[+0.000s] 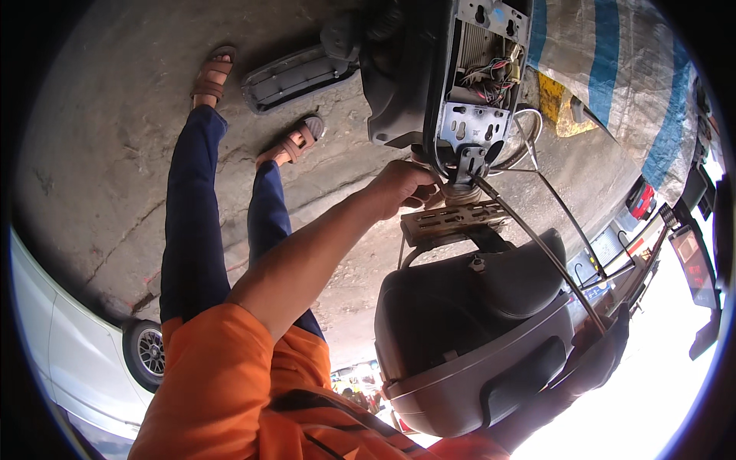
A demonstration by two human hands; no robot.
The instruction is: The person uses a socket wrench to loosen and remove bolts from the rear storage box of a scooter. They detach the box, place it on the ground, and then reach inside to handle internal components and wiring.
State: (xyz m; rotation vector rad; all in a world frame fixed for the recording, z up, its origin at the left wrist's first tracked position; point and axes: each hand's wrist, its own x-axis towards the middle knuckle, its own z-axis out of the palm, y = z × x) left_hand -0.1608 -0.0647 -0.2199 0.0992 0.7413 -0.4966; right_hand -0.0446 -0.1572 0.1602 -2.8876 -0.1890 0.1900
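Observation:
My left hand (404, 186) is closed, its fingers curled in beside the round post (454, 197) under a black bracket (471, 159). What those fingers hold, if anything, is hidden. A long metal bar (540, 257) slants from that bracket down to the right. My right hand (606, 354), dark in shadow, is closed around its lower end. Above the bracket stands a black machine body (402, 84) with slotted metal plates (474, 126) and exposed coloured wires (494, 83). A slotted, worn metal plate (452, 221) lies just below the post.
A large black lidded case (452, 330) fills the space between my arms. A black tray-like cover (299, 77) lies on the concrete floor near my sandalled feet. A blue-striped sheet (606, 69) hangs at the right. A white car (69, 337) stands at the lower left.

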